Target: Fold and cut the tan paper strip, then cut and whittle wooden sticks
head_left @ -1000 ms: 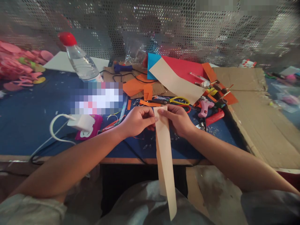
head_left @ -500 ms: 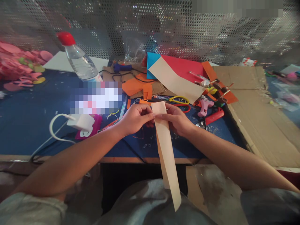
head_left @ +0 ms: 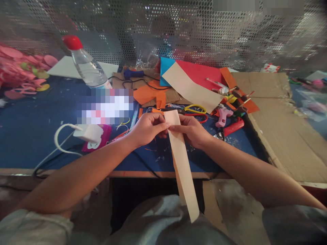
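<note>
Left hand [head_left: 149,131] and right hand [head_left: 194,132] close together above the near part of the blue tabletop [head_left: 201,163], both nipped closed on one long, narrow strip of beige paper or card [head_left: 182,160]. Thumbs on the upper face, tips all but meeting by its left edge; fingers curl behind, mostly hidden from me.

The strip lies between the hands, neither nearer. Grip is at the far end: a short stub pokes out past the thumbs, while most of the length runs back toward the wearer, beyond the tabletop edge, above the grey cloth [head_left: 150,224] at the lap. Long axis roughly fore-and-aft, near end veering to the right. A second layer shows along the left side; fold or separate piece, I can't tell from here.

Just past the stub: yellow-and-red-handled scissors [head_left: 187,109]. To the right of the right hand, apart from it, I log a pink plastic glue gun [head_left: 224,114]. Both untouched.
</note>
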The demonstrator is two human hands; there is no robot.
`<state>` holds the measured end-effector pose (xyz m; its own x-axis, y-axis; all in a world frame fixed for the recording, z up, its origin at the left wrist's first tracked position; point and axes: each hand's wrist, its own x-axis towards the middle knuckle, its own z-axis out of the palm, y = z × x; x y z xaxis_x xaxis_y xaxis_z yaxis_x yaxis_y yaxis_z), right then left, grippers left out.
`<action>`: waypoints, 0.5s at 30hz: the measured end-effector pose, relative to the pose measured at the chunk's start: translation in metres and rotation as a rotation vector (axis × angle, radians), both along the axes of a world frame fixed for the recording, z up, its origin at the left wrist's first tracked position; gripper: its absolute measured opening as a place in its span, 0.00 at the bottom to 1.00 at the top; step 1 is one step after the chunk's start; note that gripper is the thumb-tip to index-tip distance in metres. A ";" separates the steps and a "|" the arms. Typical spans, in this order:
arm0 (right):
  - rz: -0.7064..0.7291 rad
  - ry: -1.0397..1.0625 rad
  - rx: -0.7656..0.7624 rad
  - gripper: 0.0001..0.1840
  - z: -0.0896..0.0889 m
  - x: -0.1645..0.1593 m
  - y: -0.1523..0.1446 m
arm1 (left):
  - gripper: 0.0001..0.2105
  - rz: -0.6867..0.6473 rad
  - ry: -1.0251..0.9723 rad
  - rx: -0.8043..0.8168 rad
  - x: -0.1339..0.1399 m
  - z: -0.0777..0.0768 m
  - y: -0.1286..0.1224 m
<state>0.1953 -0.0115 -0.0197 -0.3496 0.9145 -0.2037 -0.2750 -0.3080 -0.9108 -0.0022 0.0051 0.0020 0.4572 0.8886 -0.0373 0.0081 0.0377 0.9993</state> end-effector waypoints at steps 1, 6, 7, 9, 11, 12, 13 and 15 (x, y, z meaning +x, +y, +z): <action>-0.002 0.006 0.001 0.27 -0.001 0.000 0.000 | 0.10 0.008 0.005 -0.002 0.000 0.000 0.000; 0.041 0.016 0.022 0.34 -0.002 0.002 0.002 | 0.10 0.015 0.018 0.008 -0.001 0.001 -0.001; 0.052 0.017 0.028 0.35 -0.002 0.003 0.001 | 0.10 0.004 0.018 0.018 -0.001 0.001 0.000; 0.067 0.022 0.037 0.35 0.000 0.003 0.001 | 0.12 -0.013 0.019 0.026 -0.002 0.000 0.000; 0.089 0.030 0.043 0.35 0.002 0.002 -0.001 | 0.15 -0.016 0.030 0.018 -0.004 -0.002 0.001; 0.106 0.035 0.045 0.36 0.003 0.002 -0.002 | 0.15 -0.016 0.039 0.013 -0.004 -0.003 0.002; 0.124 0.042 0.049 0.36 0.003 0.002 -0.002 | 0.15 -0.019 0.051 0.013 -0.005 -0.005 0.002; 0.155 0.043 0.056 0.36 0.003 0.001 -0.004 | 0.15 -0.036 0.078 0.040 -0.006 -0.007 0.002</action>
